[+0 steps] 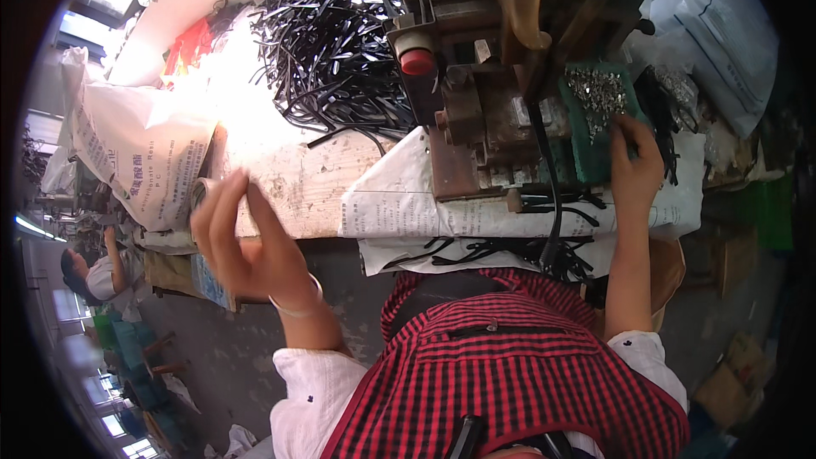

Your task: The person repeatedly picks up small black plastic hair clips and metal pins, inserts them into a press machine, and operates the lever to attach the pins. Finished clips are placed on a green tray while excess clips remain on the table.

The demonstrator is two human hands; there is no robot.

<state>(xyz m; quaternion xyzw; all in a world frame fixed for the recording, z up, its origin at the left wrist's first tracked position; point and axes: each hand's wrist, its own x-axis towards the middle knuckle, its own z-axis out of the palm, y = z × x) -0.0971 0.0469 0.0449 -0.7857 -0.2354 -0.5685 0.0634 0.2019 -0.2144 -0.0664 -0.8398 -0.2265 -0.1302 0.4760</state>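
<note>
My left hand (251,246), a band on its wrist, is raised in front of the workbench (280,178), slightly smeared by motion. Its fingers are loosely bent and apart, with nothing visible in them. My right hand (637,161) is at the right edge of a green tray (586,153). Thumb and fingertips are pinched beside the small shiny metal pieces (597,89); whatever they hold is too small to make out. Left of the tray stands a bench machine (501,119) with a red button (416,61). A black cable (548,161) hangs in front of it.
Black strips (331,42) lie heaped at the back, and more strips (510,251) hang below the machine. A white sack (140,144) stands at the left, printed white sheeting (395,195) covers the front edge, and plastic bags (714,42) lie at right. Another person (98,272) is far left.
</note>
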